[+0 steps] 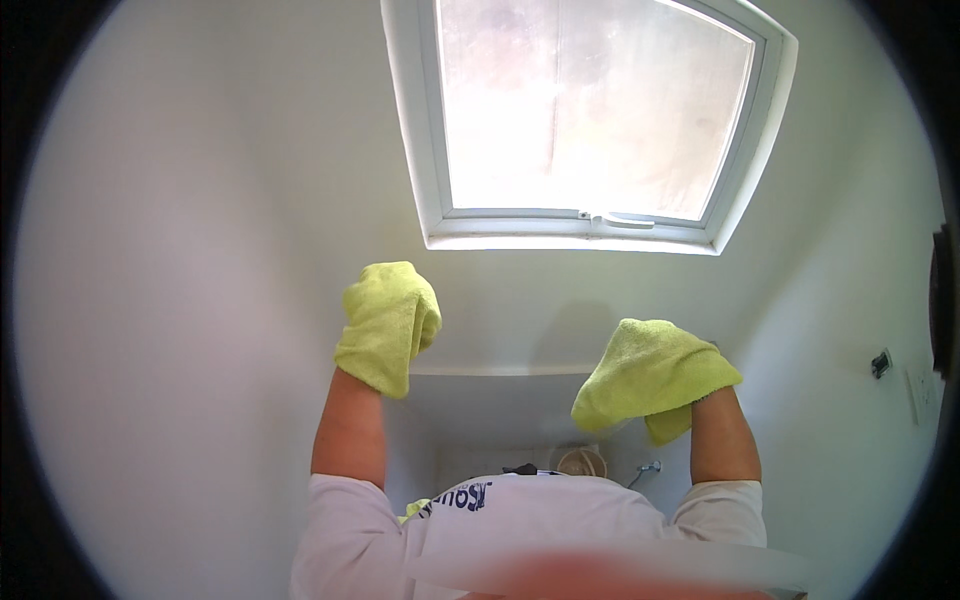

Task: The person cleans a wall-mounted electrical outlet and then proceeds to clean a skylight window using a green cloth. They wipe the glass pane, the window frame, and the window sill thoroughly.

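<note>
A yellow-green cloth (390, 320) covers my left hand, bunched round it like a fist, close to the pale wall below and left of the window. Another yellow-green cloth (655, 370) hangs over my right hand, its loose corners drooping below the window's right half. Both cloths hide the fingers. Only my left forearm (350, 430) and my right forearm (725, 440) show bare beneath them. My arms are raised and apart, and each hand holds its own cloth.
Ahead is a framed window (600, 110) with a white handle (625, 221) on its lower frame. A ledge (500, 372) crosses the wall beneath. Lower down are a round bucket (582, 462) and a metal tap (650, 467). On the right wall sit a small dark fitting (880, 363) and a pale plate (920, 395).
</note>
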The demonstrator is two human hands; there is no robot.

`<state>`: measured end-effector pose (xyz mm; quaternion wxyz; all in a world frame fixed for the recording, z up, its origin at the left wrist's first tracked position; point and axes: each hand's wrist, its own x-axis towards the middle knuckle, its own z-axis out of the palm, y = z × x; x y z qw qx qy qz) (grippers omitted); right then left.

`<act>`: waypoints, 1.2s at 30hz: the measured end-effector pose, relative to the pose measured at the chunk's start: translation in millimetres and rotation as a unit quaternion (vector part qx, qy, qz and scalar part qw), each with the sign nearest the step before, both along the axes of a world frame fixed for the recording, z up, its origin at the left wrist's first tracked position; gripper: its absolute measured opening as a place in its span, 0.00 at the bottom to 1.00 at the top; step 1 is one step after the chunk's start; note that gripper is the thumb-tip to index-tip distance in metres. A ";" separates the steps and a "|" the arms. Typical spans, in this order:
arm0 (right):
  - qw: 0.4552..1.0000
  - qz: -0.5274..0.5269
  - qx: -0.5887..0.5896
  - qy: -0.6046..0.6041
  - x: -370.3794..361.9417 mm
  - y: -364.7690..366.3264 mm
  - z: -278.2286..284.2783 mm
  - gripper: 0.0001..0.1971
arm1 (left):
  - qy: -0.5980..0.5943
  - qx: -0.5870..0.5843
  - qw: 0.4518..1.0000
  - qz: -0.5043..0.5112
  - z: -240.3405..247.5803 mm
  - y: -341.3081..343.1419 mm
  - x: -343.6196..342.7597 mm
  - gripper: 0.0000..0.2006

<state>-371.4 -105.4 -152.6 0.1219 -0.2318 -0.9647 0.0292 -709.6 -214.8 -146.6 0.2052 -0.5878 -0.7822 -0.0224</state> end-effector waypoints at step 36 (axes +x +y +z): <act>0.839 -0.468 0.081 0.267 -22.5 202.0 -27.9 0.06 | 0.050 0.239 0.947 0.210 154.2 130.6 -18.3 0.27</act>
